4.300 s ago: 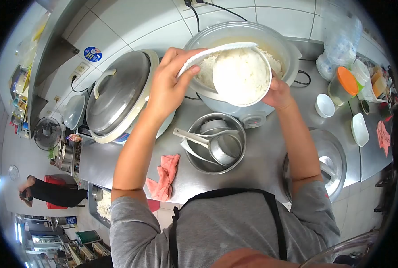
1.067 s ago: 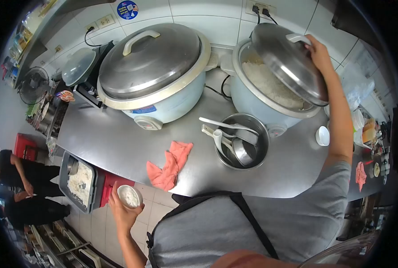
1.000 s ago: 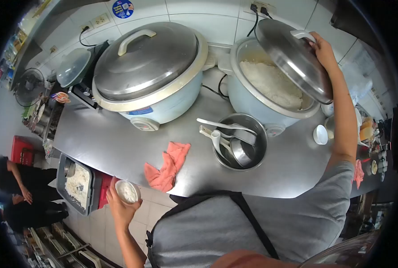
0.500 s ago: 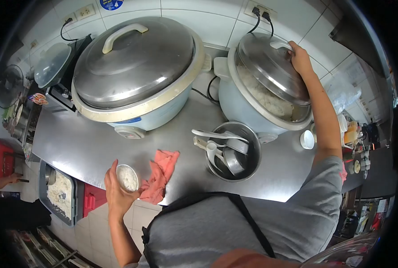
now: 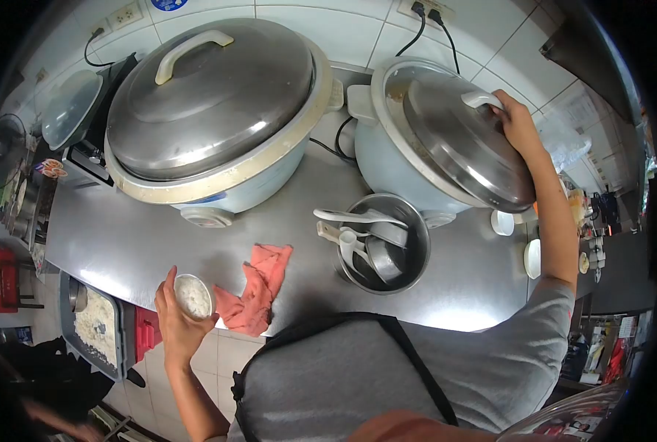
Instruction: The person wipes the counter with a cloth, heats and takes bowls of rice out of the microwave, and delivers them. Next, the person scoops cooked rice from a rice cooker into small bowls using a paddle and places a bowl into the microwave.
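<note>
My left hand is closed around a small bowl of rice near the counter's front edge. Up at the right, my right hand grips the white handle of a metal lid. The lid lies tilted over the smaller rice cooker, shifted to its right side, so part of the opening shows at the left. A crumpled red cloth lies to the right of the bowl. Between cloth and cooker, a metal bowl holds white ladles and metal scoops.
A larger rice cooker with its lid on stands at the back left of the steel counter. Small white bowls are at the right. Below left, a grey bin contains rice; another person's arm is nearby.
My right hand has moved the lid right and slightly down, covering the rice seen before in the smaller cooker. My left hand still holds the bowl. The other person at the left has moved.
</note>
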Demonstrator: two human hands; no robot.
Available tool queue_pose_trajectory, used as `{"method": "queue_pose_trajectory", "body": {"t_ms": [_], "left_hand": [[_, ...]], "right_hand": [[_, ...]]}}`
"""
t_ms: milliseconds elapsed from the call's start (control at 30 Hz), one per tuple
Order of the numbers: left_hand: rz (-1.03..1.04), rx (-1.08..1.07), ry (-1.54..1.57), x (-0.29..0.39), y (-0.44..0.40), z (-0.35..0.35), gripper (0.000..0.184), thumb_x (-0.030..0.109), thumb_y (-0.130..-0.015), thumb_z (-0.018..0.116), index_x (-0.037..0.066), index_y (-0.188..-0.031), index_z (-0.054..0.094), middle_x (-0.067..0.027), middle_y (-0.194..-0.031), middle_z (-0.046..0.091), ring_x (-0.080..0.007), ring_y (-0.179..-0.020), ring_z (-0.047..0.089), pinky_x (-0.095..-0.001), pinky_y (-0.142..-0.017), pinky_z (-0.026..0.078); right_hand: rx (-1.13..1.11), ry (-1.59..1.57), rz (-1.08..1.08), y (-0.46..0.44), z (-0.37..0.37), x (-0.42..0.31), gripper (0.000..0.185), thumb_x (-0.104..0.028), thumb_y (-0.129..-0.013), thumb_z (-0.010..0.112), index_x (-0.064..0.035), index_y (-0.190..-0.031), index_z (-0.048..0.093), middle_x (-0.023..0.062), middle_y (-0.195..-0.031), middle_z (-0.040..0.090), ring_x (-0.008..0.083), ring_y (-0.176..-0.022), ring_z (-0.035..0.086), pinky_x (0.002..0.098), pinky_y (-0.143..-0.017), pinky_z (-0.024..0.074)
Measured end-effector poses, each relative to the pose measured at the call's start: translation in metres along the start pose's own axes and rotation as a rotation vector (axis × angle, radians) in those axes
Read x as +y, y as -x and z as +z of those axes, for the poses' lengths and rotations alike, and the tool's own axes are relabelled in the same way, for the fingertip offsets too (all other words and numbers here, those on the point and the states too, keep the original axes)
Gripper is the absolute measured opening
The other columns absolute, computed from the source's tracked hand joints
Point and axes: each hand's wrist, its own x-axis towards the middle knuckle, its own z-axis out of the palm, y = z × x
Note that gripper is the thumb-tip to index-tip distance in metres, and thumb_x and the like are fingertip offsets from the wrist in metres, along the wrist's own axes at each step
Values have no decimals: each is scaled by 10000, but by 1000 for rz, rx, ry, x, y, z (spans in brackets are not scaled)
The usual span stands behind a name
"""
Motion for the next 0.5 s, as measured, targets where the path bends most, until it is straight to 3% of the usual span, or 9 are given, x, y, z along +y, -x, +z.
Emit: {"method": "queue_pose_trajectory", "body": {"t_ms": [133,233,333,500], "left_hand": [[9,21,7,3,2,4,1109,59,-519,880,131,-1489,348,-179,-1342,462,-385,-1263,456,-475,-1058,416],[-49,8,19,5,9,1,1115,62,-517,879,133,-1492,344,-180,-1340,462,-388,-1260,457,-475,-1060,415],[-72,20,-23,-1,16,-2,1120,63,-515,879,130,-1495,341,-180,-1339,463,-392,-1258,459,-477,-1057,415],[-63,55,-71,2,22,-7,1129,63,-505,883,135,-1495,346,-185,-1340,463,-395,-1248,465,-475,-1049,418]], "right_hand": [[100,-19,-62,-24,32,5,239,27,-886,598,-36,-1115,576,253,-971,638,446,-927,611,461,-795,470],[155,-14,-39,-31,51,15,230,12,-927,580,-45,-1150,571,225,-948,626,404,-875,599,371,-817,486],[180,-13,3,-29,62,20,254,19,-899,581,-48,-1144,564,255,-992,637,446,-945,607,485,-794,462],[199,71,-19,-27,65,17,259,11,-908,564,-50,-1160,568,253,-1022,642,451,-996,596,497,-819,469]]}}
